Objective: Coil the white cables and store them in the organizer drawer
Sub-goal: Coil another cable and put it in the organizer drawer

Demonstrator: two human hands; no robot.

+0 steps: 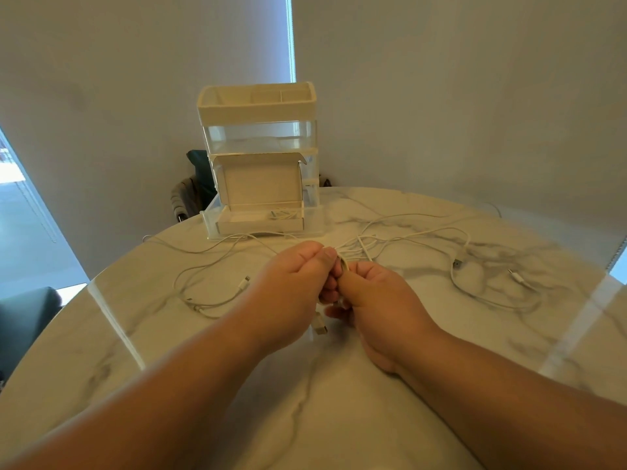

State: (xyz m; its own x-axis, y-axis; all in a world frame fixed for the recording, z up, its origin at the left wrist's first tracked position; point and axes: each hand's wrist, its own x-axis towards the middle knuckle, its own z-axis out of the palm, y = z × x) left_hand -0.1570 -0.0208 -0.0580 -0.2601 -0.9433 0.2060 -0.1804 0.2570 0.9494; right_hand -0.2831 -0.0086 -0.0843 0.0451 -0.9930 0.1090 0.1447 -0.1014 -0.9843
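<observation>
White cable (343,262) is mid-coil above the marble table (339,418). My left hand (291,283) pinches the gathered loops between thumb and curled fingers. My right hand (376,300), touching it, curls round the same bundle, and a USB plug (319,326) hangs beneath. This is the winding step, with storage not yet begun for this lead.

The free length runs off into a tangle (364,245) just beyond my knuckles, so the next move calls for drawing slack out of that knot without dragging its neighbours along.

More leads sprawl on both sides: one with a small plug (244,283) to my left, another with a grey-tipped plug (458,263) to my right.

Beyond them stands the organizer (258,106), its bottom drawer (208,223) pulled out and holding an open cardboard box (261,184). What looks like a coiled cable (283,214) lies inside the box, though the view there is too faint to be sure.
</observation>
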